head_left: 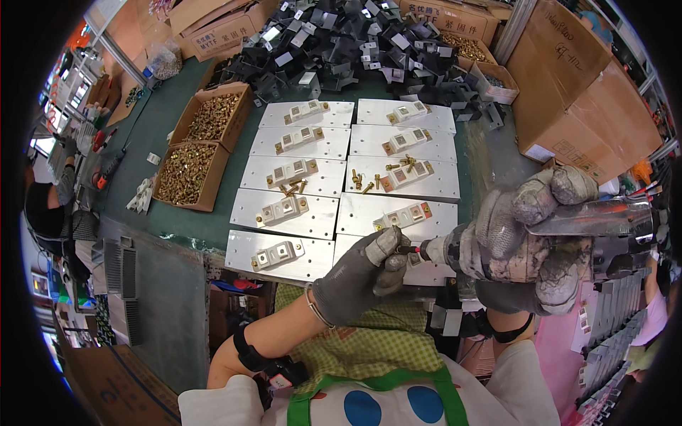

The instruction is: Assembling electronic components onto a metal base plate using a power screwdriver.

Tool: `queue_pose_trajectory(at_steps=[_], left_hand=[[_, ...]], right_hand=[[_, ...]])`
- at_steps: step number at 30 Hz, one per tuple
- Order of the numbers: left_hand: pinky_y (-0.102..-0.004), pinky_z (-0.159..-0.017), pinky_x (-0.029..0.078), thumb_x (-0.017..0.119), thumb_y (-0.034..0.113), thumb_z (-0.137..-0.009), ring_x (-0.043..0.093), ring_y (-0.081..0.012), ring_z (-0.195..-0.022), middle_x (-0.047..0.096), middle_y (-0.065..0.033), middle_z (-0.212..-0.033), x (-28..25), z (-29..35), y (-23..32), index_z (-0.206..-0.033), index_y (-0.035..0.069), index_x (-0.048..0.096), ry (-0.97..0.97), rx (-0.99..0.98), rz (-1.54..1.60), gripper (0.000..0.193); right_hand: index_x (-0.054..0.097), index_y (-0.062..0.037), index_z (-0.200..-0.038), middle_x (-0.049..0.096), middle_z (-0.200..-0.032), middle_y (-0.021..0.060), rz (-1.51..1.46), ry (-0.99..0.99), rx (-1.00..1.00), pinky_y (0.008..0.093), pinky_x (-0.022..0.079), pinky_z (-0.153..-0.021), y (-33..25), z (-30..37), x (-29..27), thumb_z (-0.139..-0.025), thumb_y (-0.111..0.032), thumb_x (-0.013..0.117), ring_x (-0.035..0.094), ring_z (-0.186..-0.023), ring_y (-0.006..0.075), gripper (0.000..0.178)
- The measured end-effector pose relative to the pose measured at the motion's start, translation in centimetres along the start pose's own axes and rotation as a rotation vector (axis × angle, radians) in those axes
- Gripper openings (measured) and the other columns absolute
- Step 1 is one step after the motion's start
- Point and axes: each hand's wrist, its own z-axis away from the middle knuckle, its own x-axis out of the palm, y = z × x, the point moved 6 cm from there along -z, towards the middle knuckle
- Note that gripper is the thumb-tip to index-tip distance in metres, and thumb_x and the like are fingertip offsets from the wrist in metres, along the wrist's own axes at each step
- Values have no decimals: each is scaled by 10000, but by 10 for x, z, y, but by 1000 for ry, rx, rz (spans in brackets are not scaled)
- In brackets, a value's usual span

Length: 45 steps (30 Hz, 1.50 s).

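My right hand (503, 221), in a grey glove, is wrapped round a power screwdriver (465, 250) at the right, its nose pointing left. My left hand (355, 273), also gloved, has thumb and fingers pinched together at the tip of the red-and-black bit (408, 249). Whatever those fingertips hold is hidden. Below and beyond both hands lie two columns of flat silver metal plates (249, 213), each bearing a pale block with square metal contacts, such as this block (403, 216). The nearest right plate is partly covered by my hands. Loose brass-coloured screws (367, 187) lie on some plates.
Two cardboard boxes of brass-coloured fasteners (186, 174) stand left of the plates on the green tabletop (131, 170). Black metal brackets (341, 46) are heaped at the back. A large carton (568, 92) rises at the right. Another person (60, 206) is at the far left.
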Motion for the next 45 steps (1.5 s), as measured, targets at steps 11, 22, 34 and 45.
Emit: queue_pose_trajectory(at_steps=[11,22,34,45], left_hand=[[-228,-627,472,484,291,-890,585,-106,-786,606,-93,-946,25,1,78,-1141,-16,473,83,397,-1412,396],[-328,-840,430,513,439,-790,542,-264,-1027,587,-144,-1061,-120,-108,337,-967,68,627,1178,30,-2043,426],[-363,-927,365,690,171,-655,412,-347,-1162,438,-206,-1224,-14,34,211,-699,60,593,392,608,-2195,153],[-389,-893,353,686,110,-545,436,-314,-1061,491,-118,-1136,-16,70,123,-594,71,587,167,302,-2592,117]], right_hand=[[354,-17,-1165,475,-1089,169,73,-807,-488,387,537,-695,-38,-17,67,-746,-82,645,557,-940,219,514],[334,9,-1203,490,-1071,219,183,-862,-456,493,524,-691,-53,-40,68,-727,-48,679,578,-879,288,590],[251,-36,-1271,441,-1047,138,393,-867,-520,324,429,-513,-52,-37,70,-832,-204,545,416,-677,147,554],[232,-50,-1306,415,-1115,113,480,-1162,-255,367,412,-539,-9,0,90,-848,-229,506,420,-749,190,563]])
